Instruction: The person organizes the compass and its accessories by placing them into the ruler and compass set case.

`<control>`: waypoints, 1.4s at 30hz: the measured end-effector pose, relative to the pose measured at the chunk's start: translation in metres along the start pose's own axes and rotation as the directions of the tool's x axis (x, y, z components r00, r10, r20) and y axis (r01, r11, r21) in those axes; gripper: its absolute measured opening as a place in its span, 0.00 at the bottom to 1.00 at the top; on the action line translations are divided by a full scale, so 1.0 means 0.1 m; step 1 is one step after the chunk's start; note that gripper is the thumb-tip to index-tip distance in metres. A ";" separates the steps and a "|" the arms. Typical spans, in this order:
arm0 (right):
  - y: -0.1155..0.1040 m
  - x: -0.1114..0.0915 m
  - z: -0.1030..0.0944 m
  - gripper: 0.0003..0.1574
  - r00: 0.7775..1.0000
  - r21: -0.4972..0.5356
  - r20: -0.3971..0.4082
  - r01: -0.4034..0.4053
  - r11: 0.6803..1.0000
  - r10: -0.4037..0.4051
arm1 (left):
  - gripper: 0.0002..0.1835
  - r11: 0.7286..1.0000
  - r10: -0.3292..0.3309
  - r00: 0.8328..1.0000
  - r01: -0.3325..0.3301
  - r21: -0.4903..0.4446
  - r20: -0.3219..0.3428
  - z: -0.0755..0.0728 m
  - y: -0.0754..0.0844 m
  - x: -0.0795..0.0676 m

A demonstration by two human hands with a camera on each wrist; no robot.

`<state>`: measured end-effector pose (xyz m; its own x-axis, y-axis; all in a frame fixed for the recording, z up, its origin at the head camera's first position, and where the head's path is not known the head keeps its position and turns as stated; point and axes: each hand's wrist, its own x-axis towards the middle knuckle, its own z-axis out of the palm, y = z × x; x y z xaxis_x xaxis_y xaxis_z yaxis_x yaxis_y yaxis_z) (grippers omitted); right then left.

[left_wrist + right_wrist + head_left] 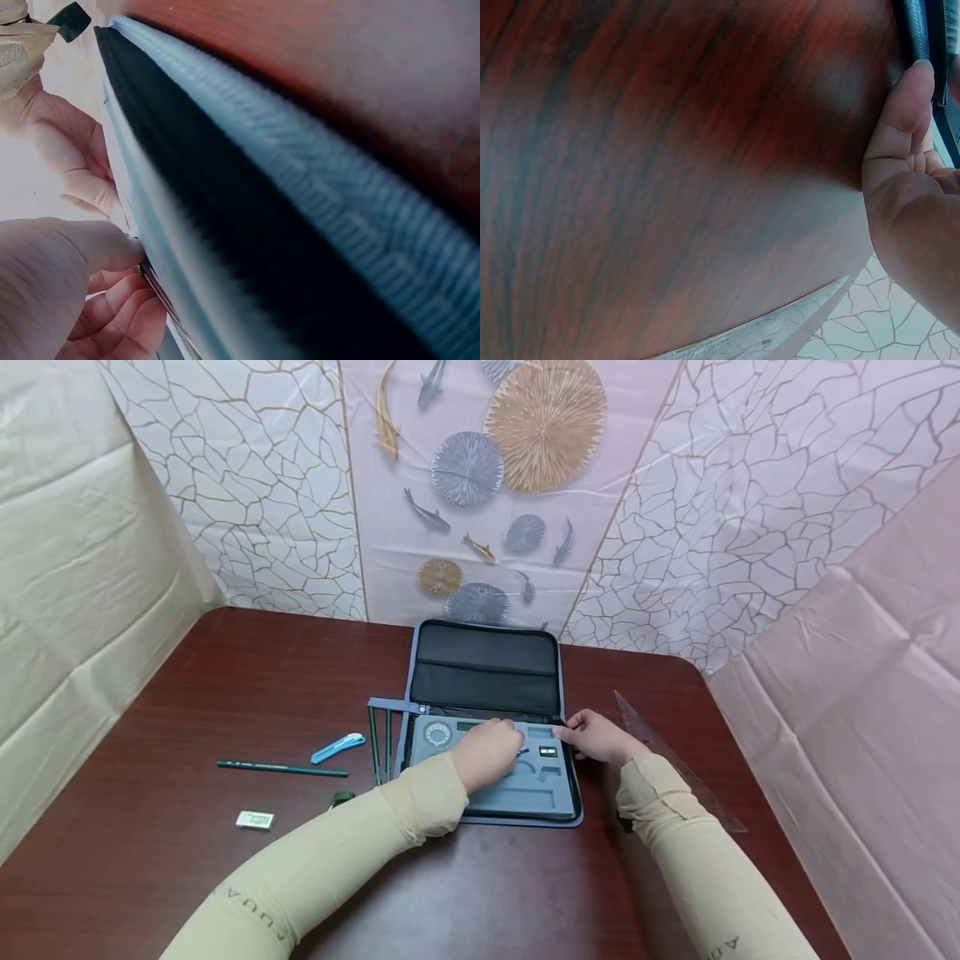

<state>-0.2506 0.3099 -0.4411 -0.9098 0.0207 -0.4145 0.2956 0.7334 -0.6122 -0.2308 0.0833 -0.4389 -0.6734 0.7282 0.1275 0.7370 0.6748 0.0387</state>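
Note:
A zip case (pixel 486 668) lies unfolded, its black lid at the back and a grey-blue moulded tray (pixel 517 797) in front. Over the middle of the tray, my left hand (pixel 489 753) pinches a thin dark metallic piece (pixel 152 281) between thumb and fingers; its kind I cannot tell. At the tray's right side, my right hand (pixel 596 737) grips the case's edge (pixel 919 34). A small sharpener (pixel 548 752) sits in a tray recess, with a round dial-like disc (pixel 438 734) at the tray's left. My left forearm hides part of the tray.
Left of the case lie a blue cutter (pixel 337 748), a green pencil (pixel 282 768) and a white eraser (pixel 255 820). Two more pencils (pixel 372 743) lie by a blue strap (pixel 393 704). A dark green object (pixel 342 797) shows beside my left sleeve. A clear set square (pixel 678 766) lies at right.

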 end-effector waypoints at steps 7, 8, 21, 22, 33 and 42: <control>-0.01 0.00 0.00 0.27 1.000 0.008 0.007 -0.002 1.000 0.002 | 0.10 1.000 0.013 1.000 -0.013 0.022 -0.020 -0.02 0.03 -0.05; -0.01 0.00 0.00 0.27 1.000 0.008 0.006 -0.002 1.000 0.002 | 0.10 1.000 0.013 1.000 -0.012 0.019 -0.020 -0.03 0.04 -0.06; -0.02 0.01 0.00 0.29 1.000 0.005 0.006 0.000 1.000 0.000 | 0.11 0.999 0.035 0.999 -0.034 0.033 -0.024 -0.01 0.02 -0.09; -0.01 0.01 0.00 0.29 1.000 0.003 0.006 -0.003 1.000 0.003 | 0.11 0.999 0.034 0.999 -0.034 0.026 -0.017 -0.02 0.01 -0.09; 0.02 0.02 -0.01 0.30 1.000 -0.001 0.009 -0.003 1.000 0.003 | 0.14 0.994 0.013 0.999 -0.008 -0.109 0.038 -0.03 -0.12 -0.21; 0.03 0.02 0.01 0.29 1.000 0.012 0.003 0.008 1.000 -0.008 | 0.19 0.984 -0.014 0.999 0.021 -0.175 0.039 -0.20 -0.43 -0.51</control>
<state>-0.2511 0.3116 -0.4442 -0.9115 0.0127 -0.4112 0.2914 0.7253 -0.6237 -0.2274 0.0148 -0.4271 -0.6854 0.7228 0.0883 0.7218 0.6583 0.2139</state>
